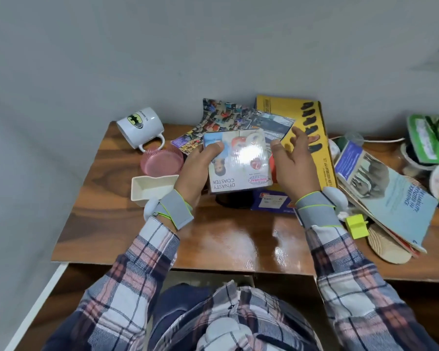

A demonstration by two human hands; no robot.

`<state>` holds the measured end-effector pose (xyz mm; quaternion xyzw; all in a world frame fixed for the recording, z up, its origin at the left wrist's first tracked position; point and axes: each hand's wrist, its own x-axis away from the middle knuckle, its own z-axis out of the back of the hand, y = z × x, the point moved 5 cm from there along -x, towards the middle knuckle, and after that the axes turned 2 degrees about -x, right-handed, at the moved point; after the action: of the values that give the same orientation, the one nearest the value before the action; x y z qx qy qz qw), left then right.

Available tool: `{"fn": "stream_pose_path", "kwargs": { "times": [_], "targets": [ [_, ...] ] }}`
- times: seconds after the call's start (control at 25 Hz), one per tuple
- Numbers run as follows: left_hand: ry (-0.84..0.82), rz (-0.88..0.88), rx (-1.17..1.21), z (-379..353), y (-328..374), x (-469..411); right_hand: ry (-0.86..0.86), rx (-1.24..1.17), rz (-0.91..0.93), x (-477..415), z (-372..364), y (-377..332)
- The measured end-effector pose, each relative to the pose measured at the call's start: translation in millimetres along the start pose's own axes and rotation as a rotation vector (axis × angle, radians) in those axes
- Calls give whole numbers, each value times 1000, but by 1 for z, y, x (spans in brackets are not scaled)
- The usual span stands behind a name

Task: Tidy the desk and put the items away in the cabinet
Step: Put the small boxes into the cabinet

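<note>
Nearby, mug [140, 126], pink cup [162, 162], white tray [152, 187].

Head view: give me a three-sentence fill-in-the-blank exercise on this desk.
The left hand holds a box printed DYNASTY ____. The white mug lies on its ____. The basket beside the mug is coloured ____.
Missing words: COASTER; side; pink.

Glossy coaster box [238, 160] held tilted above wooden desk [226, 239].
</note>
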<state>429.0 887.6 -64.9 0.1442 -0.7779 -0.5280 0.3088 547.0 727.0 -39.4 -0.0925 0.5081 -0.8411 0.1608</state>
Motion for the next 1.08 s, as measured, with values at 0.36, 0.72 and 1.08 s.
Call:
{"fn": "stream_pose_path", "kwargs": {
  "times": [0.36,0.72,1.08],
  "targets": [
    [-97,14,-23,18,17,-33,13,-112,-130,-34,-27,-6],
    [-225,109,18,42,49,-64,-88,228,-36,21,-47,-29],
    [-348,137,-9,29,44,-79,-93,456,-31,51,-59,-41]
  ]
}}
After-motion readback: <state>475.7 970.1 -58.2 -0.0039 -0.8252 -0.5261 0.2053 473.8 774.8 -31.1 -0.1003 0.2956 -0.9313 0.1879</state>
